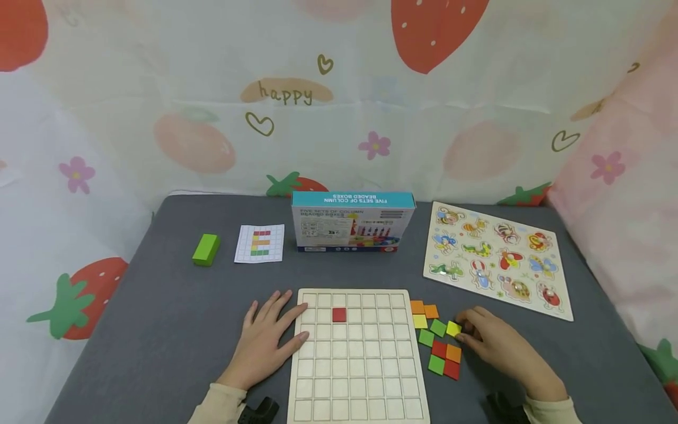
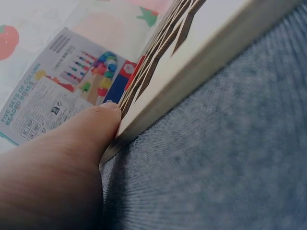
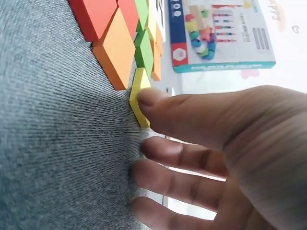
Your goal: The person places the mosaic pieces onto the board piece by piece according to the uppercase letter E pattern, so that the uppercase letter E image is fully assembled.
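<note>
A white wooden grid board (image 1: 355, 353) lies on the table, with one red square tile (image 1: 339, 315) in a cell of its second row. My left hand (image 1: 267, 338) is spread beside the board's left side, thumb and index fingertip on its edge. In the left wrist view, the thumb (image 2: 91, 127) presses against the rim. To the right of the board, my right hand (image 1: 495, 341) pinches a yellow tile (image 1: 453, 328) between thumb and index finger. The right wrist view has the thumb on that yellow tile (image 3: 139, 100), while the index finger is mostly hidden.
Several loose tiles in red (image 1: 451, 370), orange (image 1: 453, 353), green (image 1: 436, 365) and pale yellow (image 1: 420, 321) lie along the board's right side. Behind stand a bead-toy box (image 1: 352, 227), a printed pattern card (image 1: 243, 247) and a green block (image 1: 206, 249). An insect puzzle board (image 1: 492, 282) lies back right.
</note>
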Tool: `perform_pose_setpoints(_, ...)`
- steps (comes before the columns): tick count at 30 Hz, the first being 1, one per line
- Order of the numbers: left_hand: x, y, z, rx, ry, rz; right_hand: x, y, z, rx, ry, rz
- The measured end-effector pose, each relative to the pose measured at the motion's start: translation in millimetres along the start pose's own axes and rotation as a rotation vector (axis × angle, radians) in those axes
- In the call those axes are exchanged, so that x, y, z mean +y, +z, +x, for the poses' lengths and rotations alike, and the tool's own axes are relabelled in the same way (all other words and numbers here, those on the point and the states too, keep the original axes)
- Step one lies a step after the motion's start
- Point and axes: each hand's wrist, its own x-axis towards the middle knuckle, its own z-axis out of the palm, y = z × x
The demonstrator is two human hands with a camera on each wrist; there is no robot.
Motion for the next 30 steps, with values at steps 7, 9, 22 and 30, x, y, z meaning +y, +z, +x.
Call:
perform_pose_setpoints(7, 0.6, 0.1, -1.3, 0.010, -0.003, 0.000, 0.6, 4.4, -1.0, 0.032, -0.025, -0.073)
perform_pose_setpoints(9, 0.7, -0.1, -1.3, 0.014, -0.002, 0.001, 0.3, 5.5, -0.3, 0.044, -0.034, -0.091)
perform_pose_setpoints(22, 0.1, -0.7, -0.2, 0.017, 0.006, 0.000, -1.9, 13.4, 1.0, 0.136, -0.075, -0.125)
perform_pose_setpoints(30, -1.8, -0.9, -0.7, 0.001, -0.003, -0.017, -1.7, 11.0, 0.8, 0.154, -0.065, -0.187)
